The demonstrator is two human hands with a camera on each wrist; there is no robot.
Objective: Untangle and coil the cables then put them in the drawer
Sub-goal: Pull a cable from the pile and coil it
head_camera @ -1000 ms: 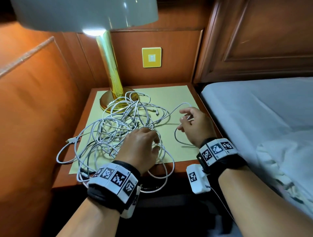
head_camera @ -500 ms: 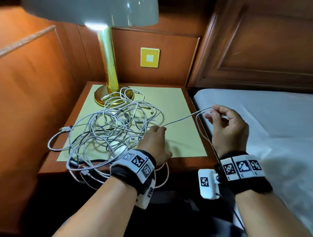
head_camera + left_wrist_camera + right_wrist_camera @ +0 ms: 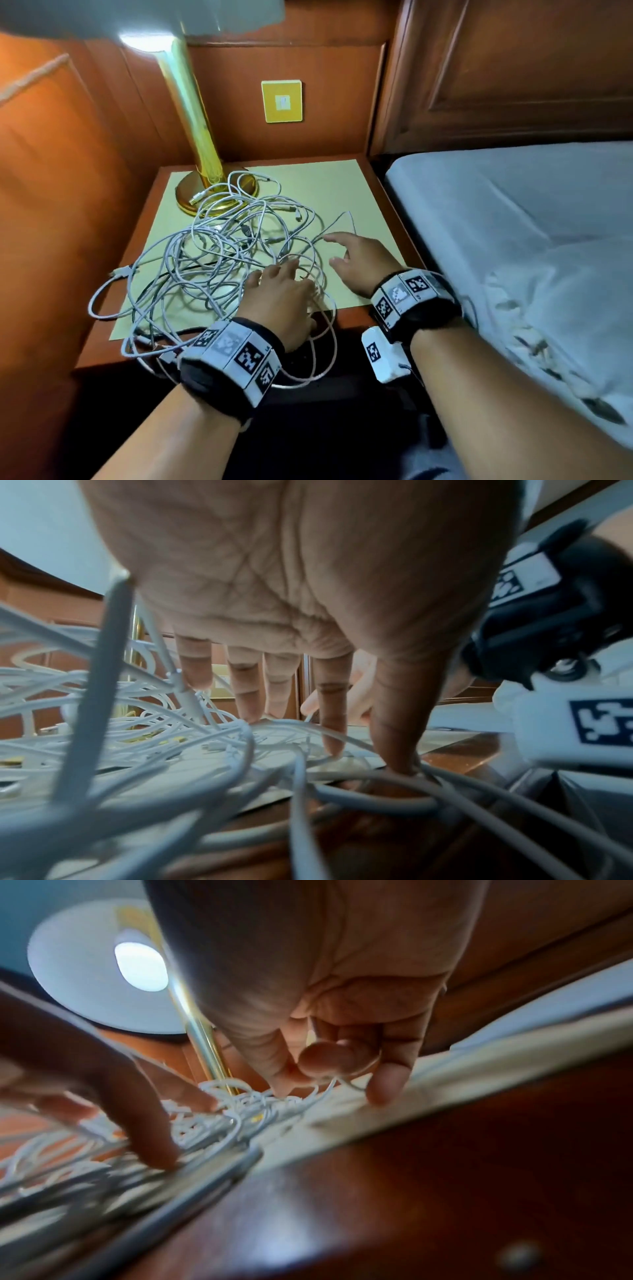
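Observation:
A tangle of white cables (image 3: 219,260) lies on the yellow mat (image 3: 325,185) of a wooden nightstand. My left hand (image 3: 284,287) rests on its near right part. The left wrist view shows the fingers (image 3: 329,723) straight and spread, pressing down on the strands. My right hand (image 3: 352,263) is low over the mat, just right of the tangle. A thin white strand (image 3: 350,219) runs in under it. In the right wrist view that strand (image 3: 375,1061) curves around curled fingers. The drawer front with its knob (image 3: 520,1256) shows below the tabletop.
A brass lamp base (image 3: 212,195) stands at the back left of the mat, with cable loops over it. Some loops (image 3: 318,363) hang over the front edge. A bed with white sheets (image 3: 513,222) is close on the right. Wood panelling closes the left and back.
My right hand, which had drawn a strand out to the right over the bed edge, is back over the mat and the strand lies slack. My left hand stays on the tangle.

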